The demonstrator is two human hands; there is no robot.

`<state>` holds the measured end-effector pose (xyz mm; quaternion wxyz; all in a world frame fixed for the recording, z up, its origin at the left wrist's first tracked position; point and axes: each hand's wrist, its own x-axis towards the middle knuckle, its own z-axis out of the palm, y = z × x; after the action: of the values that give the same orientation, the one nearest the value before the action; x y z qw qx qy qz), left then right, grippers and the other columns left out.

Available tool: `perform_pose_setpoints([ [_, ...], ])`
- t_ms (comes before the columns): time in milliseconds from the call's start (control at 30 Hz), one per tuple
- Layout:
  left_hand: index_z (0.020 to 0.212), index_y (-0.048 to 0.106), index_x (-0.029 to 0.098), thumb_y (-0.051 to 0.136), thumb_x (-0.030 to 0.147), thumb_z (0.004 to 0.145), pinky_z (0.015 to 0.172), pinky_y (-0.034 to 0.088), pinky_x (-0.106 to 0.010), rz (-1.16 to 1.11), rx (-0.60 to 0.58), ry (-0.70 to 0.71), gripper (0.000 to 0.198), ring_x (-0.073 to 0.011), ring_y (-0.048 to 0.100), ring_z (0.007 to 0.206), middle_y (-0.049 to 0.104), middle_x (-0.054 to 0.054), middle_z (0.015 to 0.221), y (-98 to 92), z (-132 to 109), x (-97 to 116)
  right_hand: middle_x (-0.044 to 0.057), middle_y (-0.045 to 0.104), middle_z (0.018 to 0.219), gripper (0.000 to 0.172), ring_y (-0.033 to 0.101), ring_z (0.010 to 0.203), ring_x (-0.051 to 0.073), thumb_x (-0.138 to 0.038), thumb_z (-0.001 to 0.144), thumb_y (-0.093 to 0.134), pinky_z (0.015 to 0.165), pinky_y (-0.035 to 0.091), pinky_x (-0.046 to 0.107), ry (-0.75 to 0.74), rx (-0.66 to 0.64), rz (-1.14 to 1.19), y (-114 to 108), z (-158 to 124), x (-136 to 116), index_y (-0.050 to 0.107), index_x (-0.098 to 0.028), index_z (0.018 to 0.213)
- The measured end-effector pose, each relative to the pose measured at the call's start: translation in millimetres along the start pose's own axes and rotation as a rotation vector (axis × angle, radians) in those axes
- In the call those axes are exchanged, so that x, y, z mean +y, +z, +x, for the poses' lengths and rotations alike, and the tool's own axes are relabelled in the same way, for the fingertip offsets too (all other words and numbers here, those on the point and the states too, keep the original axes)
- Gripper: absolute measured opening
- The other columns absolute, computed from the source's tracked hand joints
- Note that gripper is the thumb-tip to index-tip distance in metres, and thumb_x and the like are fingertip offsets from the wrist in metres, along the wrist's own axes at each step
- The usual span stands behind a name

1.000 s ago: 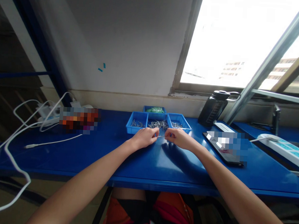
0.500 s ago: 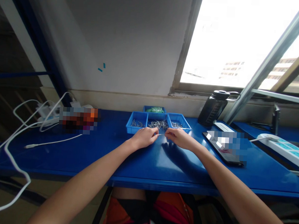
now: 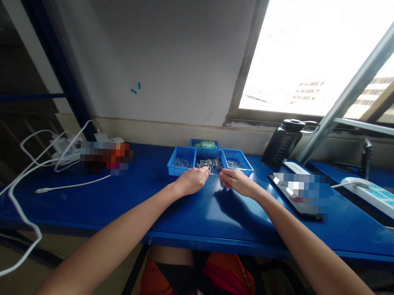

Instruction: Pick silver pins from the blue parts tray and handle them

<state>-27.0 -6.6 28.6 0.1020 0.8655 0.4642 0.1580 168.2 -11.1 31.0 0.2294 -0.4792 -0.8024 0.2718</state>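
My left hand (image 3: 192,180) and my right hand (image 3: 235,180) face each other just above the table, in front of several blue bins. Both are closed in a pinch. A thin, pale metal piece (image 3: 214,174) spans the small gap between the fingertips; its exact kind is too small to make out. Behind my hands, the left bin (image 3: 171,170) and the right bin (image 3: 246,171) hold slim metal pieces. Between them lies a larger pile of similar metal pieces (image 3: 212,163), partly hidden by my fingers. A back bin (image 3: 192,143) contains something green in clear wrapping (image 3: 206,144).
A black bottle (image 3: 282,143) stands at the back right, near a dark phone-like device (image 3: 300,201). Farther right lies a white power strip (image 3: 376,194). White cables (image 3: 14,199) and a blurred orange object (image 3: 115,155) occupy the left. The blue table (image 3: 127,210) ends before my lap.
The fingertips of my two hands have drawn very slightly apart, and my right fingers have shifted a little. The view has moved slightly; the bins stay put.
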Motion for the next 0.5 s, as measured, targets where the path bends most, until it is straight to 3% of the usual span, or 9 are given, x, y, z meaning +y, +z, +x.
perform_pose_setpoints([
  [500,0.086,0.055,0.019,0.047,0.021,0.079,0.066,0.042,-0.023,-0.037,0.109,0.107,0.011,-0.0144,0.056,0.076,0.059,-0.003,0.088,-5.1,0.1,0.3,-0.001,0.06,0.068,0.009,0.051,0.058,0.01,-0.026,0.077,0.052,0.056,0.037,0.021,-0.108,0.158,-0.224,-3.3,0.9,-1.3,0.058,-0.019,0.077],
])
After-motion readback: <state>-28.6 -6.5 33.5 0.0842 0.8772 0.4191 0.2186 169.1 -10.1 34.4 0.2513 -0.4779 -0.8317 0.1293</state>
